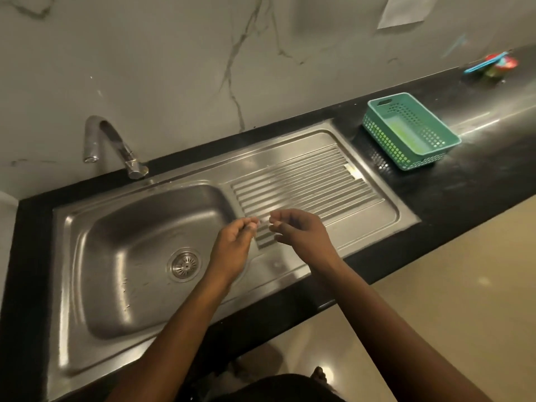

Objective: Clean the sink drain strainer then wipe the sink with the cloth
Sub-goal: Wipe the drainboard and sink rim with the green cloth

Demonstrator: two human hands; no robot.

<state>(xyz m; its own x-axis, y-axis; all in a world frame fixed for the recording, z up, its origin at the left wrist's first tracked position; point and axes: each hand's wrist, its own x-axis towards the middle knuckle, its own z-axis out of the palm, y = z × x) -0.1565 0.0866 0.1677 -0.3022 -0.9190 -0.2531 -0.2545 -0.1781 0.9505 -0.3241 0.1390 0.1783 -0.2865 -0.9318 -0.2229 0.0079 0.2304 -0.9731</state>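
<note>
Left hand [233, 252] and right hand [303, 236] hover mid-frame, loosely curled, empty; best pinch the strainer [185, 264], lower left, by its centre and lift straight.

I note the left hand [232, 248] and right hand [301, 233] over the draining board's [319, 181] near edge, close but apart, fingers loosely curled, nothing visibly held. Strainer [184, 264] seated in sink [116, 227]. Green basket [385, 140] far right on counter [435, 192].
</note>
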